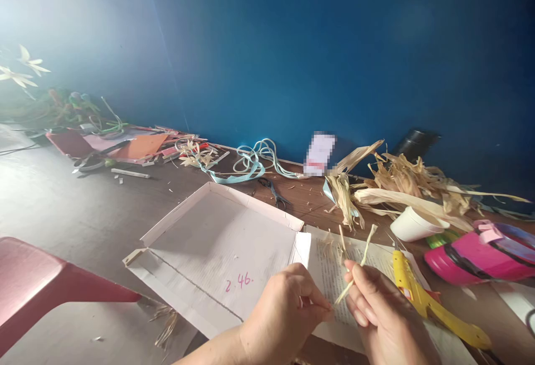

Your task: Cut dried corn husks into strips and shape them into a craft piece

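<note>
A thin, pale, twisted strip (368, 245), which looks like corn husk, slants between my two hands above a printed sheet (330, 253). My left hand (288, 303) pinches its lower end between thumb and fingers. Higher up, my right hand (380, 309) grips the strip between thumb and forefinger, and its top end sticks out above. Left of my hands lies an open white cardboard box lid (196, 242) marked "2.46." in pink. A yellow glue gun (434, 309) rests just to the right of my right hand.
Dried corn husks (418, 181) are heaped along the blue wall, near a tipped white cup (418, 224) and a pink bottle (463, 256). Scissors (275, 193) and a pale blue cord (259, 159) lie behind the lid. A red stool (45, 287) stands at left.
</note>
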